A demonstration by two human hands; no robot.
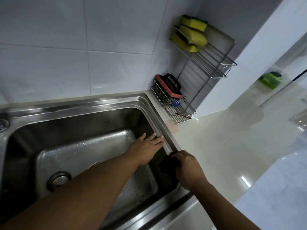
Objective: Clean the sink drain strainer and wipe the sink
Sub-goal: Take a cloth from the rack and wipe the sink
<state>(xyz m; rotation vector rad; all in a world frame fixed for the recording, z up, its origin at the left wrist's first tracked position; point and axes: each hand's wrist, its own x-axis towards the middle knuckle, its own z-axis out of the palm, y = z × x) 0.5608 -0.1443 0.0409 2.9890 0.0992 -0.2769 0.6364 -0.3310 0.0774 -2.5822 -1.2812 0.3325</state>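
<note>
While left hand point(147, 146) lies flat, fingers toward sink point(83, 107) rim, right hand point(187, 170) grips cloth point(166, 166).

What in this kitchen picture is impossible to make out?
Head view: the black cloth, mostly hidden by the right hand gripping it.
Head view: a round shape on the stainless steel sink floor, mostly covered by the left forearm.
Head view: a round metal fitting, cut off by the left edge.
Head view: a green object, blurred, too far to identify.

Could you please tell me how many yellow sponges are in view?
3, stacked on the wire rack: top sponge, middle sponge, bottom sponge. Others may be hidden behind.
</note>
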